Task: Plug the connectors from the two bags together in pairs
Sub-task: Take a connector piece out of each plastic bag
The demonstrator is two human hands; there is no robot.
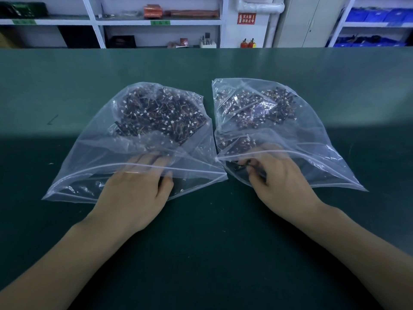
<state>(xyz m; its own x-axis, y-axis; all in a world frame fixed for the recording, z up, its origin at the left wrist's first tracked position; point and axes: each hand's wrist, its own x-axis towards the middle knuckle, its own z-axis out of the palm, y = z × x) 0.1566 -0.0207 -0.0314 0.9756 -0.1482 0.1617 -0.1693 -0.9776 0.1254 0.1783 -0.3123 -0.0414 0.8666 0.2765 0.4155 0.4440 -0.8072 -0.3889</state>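
Two clear zip bags lie side by side on the green table [67, 90]. The left bag [93, 153] holds a heap of dark wired connectors [163, 115] with white plugs. The right bag [312, 139] holds a similar heap of connectors [254, 108]. My left hand [136, 193] reaches into the left bag's mouth, fingers blurred behind the plastic; what they touch is hidden. My right hand [279, 180] is inside the right bag's mouth, its fingers curled round a small dark connector [242, 167].
White shelving [156, 22] with boxes and small parts runs behind the table's far edge. Blue bins [377, 15] fill the shelves at the back right. A cabinet [310, 21] stands next to them.
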